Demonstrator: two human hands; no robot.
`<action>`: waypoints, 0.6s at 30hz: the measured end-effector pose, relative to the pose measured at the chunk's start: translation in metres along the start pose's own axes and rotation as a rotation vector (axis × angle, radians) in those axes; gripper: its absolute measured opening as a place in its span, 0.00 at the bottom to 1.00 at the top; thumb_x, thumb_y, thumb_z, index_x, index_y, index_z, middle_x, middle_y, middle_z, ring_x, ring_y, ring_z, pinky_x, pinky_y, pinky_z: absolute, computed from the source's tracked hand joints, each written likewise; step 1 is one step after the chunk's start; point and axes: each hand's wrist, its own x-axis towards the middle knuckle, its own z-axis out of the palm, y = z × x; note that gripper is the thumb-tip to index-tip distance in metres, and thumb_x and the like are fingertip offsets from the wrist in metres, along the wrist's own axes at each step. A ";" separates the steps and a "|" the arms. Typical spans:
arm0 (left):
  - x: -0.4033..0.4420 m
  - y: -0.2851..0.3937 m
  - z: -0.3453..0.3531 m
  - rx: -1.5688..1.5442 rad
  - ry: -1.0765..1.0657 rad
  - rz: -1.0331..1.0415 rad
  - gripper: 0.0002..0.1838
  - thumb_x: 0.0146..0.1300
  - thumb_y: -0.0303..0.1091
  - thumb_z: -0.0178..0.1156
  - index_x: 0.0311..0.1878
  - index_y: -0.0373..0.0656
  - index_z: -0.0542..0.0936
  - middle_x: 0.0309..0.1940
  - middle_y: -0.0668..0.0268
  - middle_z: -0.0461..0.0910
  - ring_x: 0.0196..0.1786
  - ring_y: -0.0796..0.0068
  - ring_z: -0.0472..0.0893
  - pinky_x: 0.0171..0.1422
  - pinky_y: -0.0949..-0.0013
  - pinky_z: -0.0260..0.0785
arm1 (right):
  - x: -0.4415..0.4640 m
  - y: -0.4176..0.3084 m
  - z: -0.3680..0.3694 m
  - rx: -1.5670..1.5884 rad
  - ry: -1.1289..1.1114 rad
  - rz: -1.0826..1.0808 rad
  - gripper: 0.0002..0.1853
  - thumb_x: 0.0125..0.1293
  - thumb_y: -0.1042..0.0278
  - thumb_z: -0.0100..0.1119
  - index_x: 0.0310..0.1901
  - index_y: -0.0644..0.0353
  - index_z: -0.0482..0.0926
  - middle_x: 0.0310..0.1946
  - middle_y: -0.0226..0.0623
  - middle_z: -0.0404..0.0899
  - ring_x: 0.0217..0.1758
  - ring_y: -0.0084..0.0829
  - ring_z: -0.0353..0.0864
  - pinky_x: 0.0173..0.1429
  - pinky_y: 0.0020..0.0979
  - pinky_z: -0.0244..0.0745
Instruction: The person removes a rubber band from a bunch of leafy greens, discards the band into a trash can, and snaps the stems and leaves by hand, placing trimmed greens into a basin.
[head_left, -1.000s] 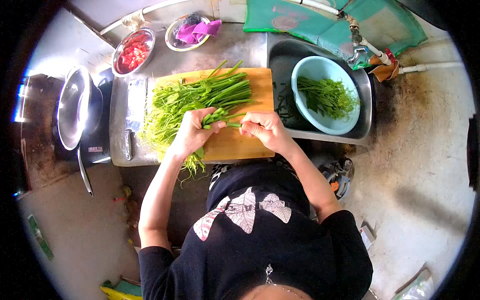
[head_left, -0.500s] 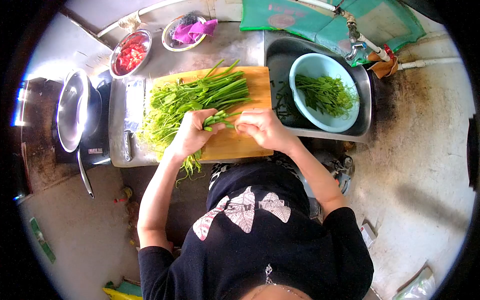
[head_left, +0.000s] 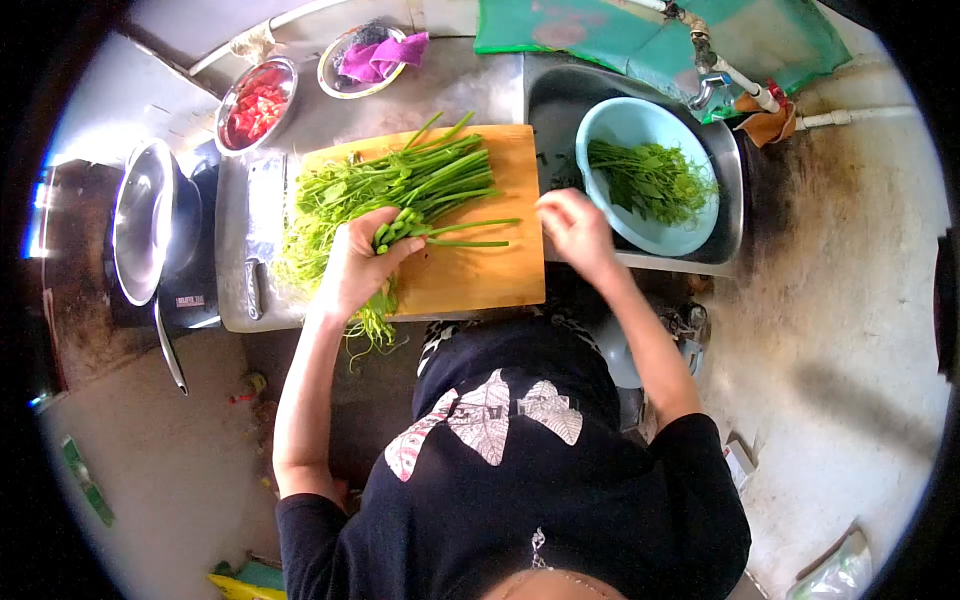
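My left hand (head_left: 362,258) is wrapped round a bunch of green stems (head_left: 398,228) over the left part of the wooden cutting board (head_left: 500,285). Two longer stems stick out of it to the right. Just behind it lies a big heap of leafy greens (head_left: 420,175). My right hand (head_left: 577,232) is off the board's right edge, over the near left rim of the sink, with its fingers pinched together; whatever they hold, if anything, is too small to make out. Beside it stands the light blue basin (head_left: 590,120) with loose greens (head_left: 655,182) inside.
A metal bowl of red pieces (head_left: 258,108) and a bowl with a purple cloth (head_left: 372,60) stand at the back. A knife (head_left: 254,290) lies left of the board, beyond it a wok (head_left: 145,225). The tap (head_left: 710,88) overhangs the sink (head_left: 735,210).
My right hand has left the stems and moved right, to the sink's edge. My left hand has shifted slightly left with the bunch, and two long stems now show.
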 end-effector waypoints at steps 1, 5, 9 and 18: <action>0.002 0.002 0.001 -0.005 0.026 0.009 0.13 0.59 0.30 0.67 0.44 0.34 0.79 0.30 0.56 0.82 0.32 0.70 0.79 0.43 0.66 0.71 | -0.007 -0.007 0.010 -0.065 -0.106 -0.135 0.05 0.61 0.68 0.64 0.36 0.58 0.81 0.33 0.38 0.81 0.34 0.40 0.83 0.39 0.37 0.79; 0.002 0.005 0.002 0.155 0.056 0.056 0.11 0.61 0.29 0.66 0.46 0.35 0.81 0.34 0.61 0.85 0.36 0.79 0.79 0.47 0.72 0.71 | -0.021 -0.018 0.041 -0.226 -0.159 -0.288 0.08 0.61 0.66 0.63 0.40 0.56 0.79 0.35 0.37 0.78 0.33 0.42 0.82 0.36 0.40 0.78; 0.006 -0.004 0.013 0.224 -0.007 0.016 0.12 0.61 0.29 0.65 0.47 0.36 0.80 0.36 0.57 0.85 0.37 0.72 0.83 0.46 0.67 0.72 | -0.014 -0.030 0.029 -0.108 -0.202 -0.259 0.06 0.61 0.68 0.63 0.37 0.58 0.79 0.32 0.38 0.79 0.32 0.43 0.82 0.34 0.40 0.76; 0.017 -0.003 0.019 0.057 -0.109 -0.035 0.11 0.61 0.29 0.65 0.45 0.35 0.78 0.24 0.63 0.82 0.29 0.80 0.79 0.39 0.71 0.72 | 0.011 -0.081 0.002 0.171 -0.230 -0.200 0.03 0.62 0.73 0.61 0.36 0.63 0.79 0.28 0.42 0.78 0.31 0.45 0.80 0.35 0.38 0.73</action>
